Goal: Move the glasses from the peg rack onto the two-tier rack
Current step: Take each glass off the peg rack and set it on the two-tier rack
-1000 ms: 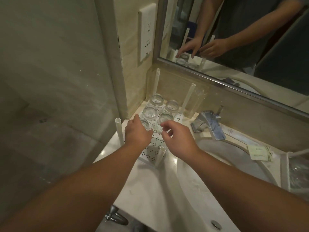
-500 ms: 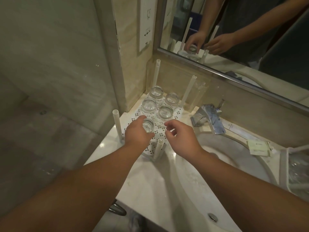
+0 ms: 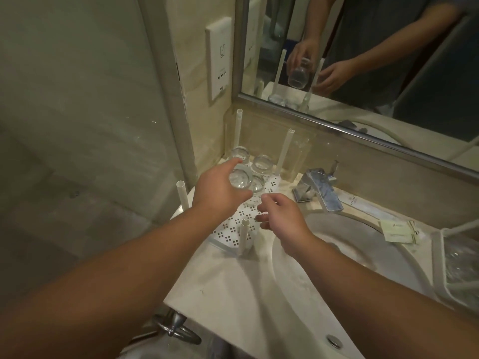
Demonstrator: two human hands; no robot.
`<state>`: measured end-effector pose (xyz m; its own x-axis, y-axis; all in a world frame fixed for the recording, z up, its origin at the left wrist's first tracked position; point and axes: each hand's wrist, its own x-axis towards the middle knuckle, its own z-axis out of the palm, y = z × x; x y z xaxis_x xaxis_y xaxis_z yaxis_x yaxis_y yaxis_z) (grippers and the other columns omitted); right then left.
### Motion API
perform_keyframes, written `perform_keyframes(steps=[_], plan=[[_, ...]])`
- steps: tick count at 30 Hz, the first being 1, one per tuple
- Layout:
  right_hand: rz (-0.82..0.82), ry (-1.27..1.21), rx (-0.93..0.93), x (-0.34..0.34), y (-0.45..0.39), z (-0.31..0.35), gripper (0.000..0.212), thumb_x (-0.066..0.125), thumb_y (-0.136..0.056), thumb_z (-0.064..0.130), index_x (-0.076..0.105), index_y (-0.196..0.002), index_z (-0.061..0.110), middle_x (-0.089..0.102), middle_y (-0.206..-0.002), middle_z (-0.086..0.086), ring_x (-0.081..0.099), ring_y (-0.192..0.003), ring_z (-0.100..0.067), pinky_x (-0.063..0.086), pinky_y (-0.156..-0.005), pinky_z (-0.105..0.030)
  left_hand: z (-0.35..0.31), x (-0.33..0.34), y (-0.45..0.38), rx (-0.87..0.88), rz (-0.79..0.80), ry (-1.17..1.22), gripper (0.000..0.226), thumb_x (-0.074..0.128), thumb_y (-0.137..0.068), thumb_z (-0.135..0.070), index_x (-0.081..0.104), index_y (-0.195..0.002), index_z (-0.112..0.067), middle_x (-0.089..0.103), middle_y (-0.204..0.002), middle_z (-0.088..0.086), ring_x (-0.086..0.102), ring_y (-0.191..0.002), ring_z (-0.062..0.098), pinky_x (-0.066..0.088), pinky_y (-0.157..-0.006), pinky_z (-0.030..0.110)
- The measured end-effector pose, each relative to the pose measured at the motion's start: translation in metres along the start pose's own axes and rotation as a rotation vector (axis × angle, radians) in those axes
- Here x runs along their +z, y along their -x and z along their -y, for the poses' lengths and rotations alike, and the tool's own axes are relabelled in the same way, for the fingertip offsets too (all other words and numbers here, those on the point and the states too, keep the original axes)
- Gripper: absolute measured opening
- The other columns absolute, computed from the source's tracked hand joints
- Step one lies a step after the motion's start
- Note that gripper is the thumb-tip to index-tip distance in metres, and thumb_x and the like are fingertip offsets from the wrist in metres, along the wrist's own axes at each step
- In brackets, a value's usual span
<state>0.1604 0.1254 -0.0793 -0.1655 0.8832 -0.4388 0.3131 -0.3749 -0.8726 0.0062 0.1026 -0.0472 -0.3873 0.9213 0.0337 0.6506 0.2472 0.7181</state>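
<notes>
**Left hand holds a glass above the peg rack**

The marble worktop point(image 3: 233, 288) runs along the wall under a framed mirror point(image 3: 363, 73), with an oval sink basin point(image 3: 350, 257) set into it and a chrome faucet point(image 3: 320, 190) at the basin's back edge. At the far right edge of the view stands the two-tier rack point(image 3: 440, 260), a white frame; blurred clear shapes lie inside it, too indistinct to name.

The peg rack point(image 3: 233, 229), a white perforated tray with tall white pegs at its corners, sits in the worktop's left back corner, against the wall. Three glasses point(image 3: 262, 164) stand upside down on its far half, close together.

The left hand point(image 3: 220, 193) is above the tray, its grip closed round one glass point(image 3: 240, 179), thumb and fingers wrapped about the sides; the mirror shows that glass clear of the tray, bottom end down there. The right hand point(image 3: 281, 216) hovers just beside it over the tray's near right part, fingers loosely curled and holding nothing.

Small paper packets point(image 3: 399, 230) lie on the worktop behind the basin.
</notes>
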Motion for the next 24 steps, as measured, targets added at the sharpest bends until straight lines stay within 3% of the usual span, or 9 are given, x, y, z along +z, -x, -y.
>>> perform_keyframes(steps=[2,4,7,12,15,17,19,22,24], plan=[[0.039,-0.265,0.143,0.003,0.003,0.008,0.029,0.052,-0.099,0.041,0.06,-0.107,0.015,0.067,-0.102,-0.011,0.07,-0.074,-0.024,0.057,-0.073,-0.039,-0.01,-0.008,0.0,0.05,-0.01,0.012,0.068,0.087,-0.067,-0.035,0.061,-0.13,-0.035,0.066,-0.104,-0.011,0.061,-0.088,0.012,0.041,-0.072,0.02],[0.099,-0.496,0.25,0.005,0.005,0.016,0.041,0.051,-0.099,0.046,0.055,-0.112,0.007,0.065,-0.101,-0.016,0.069,-0.075,-0.031,0.057,-0.067,-0.037,-0.02,-0.016,0.001,0.081,0.002,0.032,0.068,0.087,-0.067,-0.036,0.061,-0.13,-0.035,0.067,-0.107,-0.012,0.063,-0.082,0.013,0.049,-0.07,0.025],[0.209,-0.74,0.35,0.005,0.008,0.026,0.058,0.05,-0.095,0.056,0.05,-0.118,0.003,0.065,-0.103,-0.026,0.07,-0.086,-0.04,0.06,-0.071,-0.04,-0.031,-0.026,0.001,0.121,0.022,0.043,0.069,0.087,-0.066,-0.039,0.061,-0.13,-0.037,0.069,-0.115,-0.013,0.066,-0.097,0.011,0.055,-0.083,0.03],[0.449,-1.156,0.334,0.005,0.012,0.034,0.079,0.047,-0.092,0.064,0.046,-0.137,-0.001,0.065,-0.11,-0.03,0.066,-0.102,-0.042,0.053,-0.09,-0.049,-0.047,-0.036,0.007,0.183,0.056,0.104,0.07,0.09,-0.062,-0.042,0.062,-0.127,-0.04,0.064,-0.104,-0.021,0.063,-0.096,0.003,0.046,-0.079,0.013],[0.563,-1.22,0.273,0.001,0.014,0.035,0.082,0.044,-0.09,0.069,0.06,-0.128,-0.002,0.061,-0.121,-0.021,0.061,-0.106,-0.03,0.05,-0.093,-0.037,-0.053,-0.039,0.01,0.197,0.069,0.143,0.073,0.092,-0.06,-0.041,0.062,-0.126,-0.041,0.065,-0.105,-0.022,0.064,-0.093,-0.002,0.046,-0.079,0.01],[0.578,-1.239,0.255,-0.002,0.015,0.038,0.076,0.047,-0.09,0.064,0.066,-0.119,-0.004,0.06,-0.121,-0.018,0.051,-0.108,-0.02,0.036,-0.099,-0.023,-0.054,-0.04,0.012,0.203,0.082,0.169,0.073,0.093,-0.059,-0.037,0.062,-0.125,-0.041,0.066,-0.104,-0.022,0.064,-0.091,-0.007,0.047,-0.077,0.009],[0.576,-1.241,0.23,-0.005,0.015,0.042,0.07,0.052,-0.092,0.058,0.066,-0.117,-0.006,0.061,-0.121,-0.019,0.044,-0.115,-0.016,0.025,-0.106,-0.017,-0.055,-0.041,0.014,0.196,0.097,0.199,0.073,0.094,-0.06,-0.035,0.061,-0.125,-0.04,0.066,-0.103,-0.022,0.064,-0.089,-0.009,0.05,-0.077,0.01],[0.585,-1.188,0.158,-0.009,0.016,0.048,0.065,0.061,-0.088,0.053,0.058,-0.119,-0.003,0.058,-0.128,-0.023,0.058,-0.117,-0.03,0.045,-0.103,-0.032,-0.057,-0.043,0.015,0.203,0.093,0.198,0.072,0.093,-0.061,-0.038,0.06,-0.125,-0.039,0.063,-0.104,-0.022,0.065,-0.09,-0.005,0.051,-0.077,0.012],[0.553,-1.156,0.142,-0.011,0.018,0.052,0.064,0.071,-0.08,0.05,0.048,-0.122,0.008,0.057,-0.132,-0.024,0.062,-0.113,-0.033,0.049,-0.099,-0.036,-0.057,-0.045,0.014,0.206,0.083,0.186,0.073,0.092,-0.062,-0.04,0.059,-0.127,-0.036,0.062,-0.114,-0.014,0.063,-0.097,0.002,0.052,-0.082,0.019]])
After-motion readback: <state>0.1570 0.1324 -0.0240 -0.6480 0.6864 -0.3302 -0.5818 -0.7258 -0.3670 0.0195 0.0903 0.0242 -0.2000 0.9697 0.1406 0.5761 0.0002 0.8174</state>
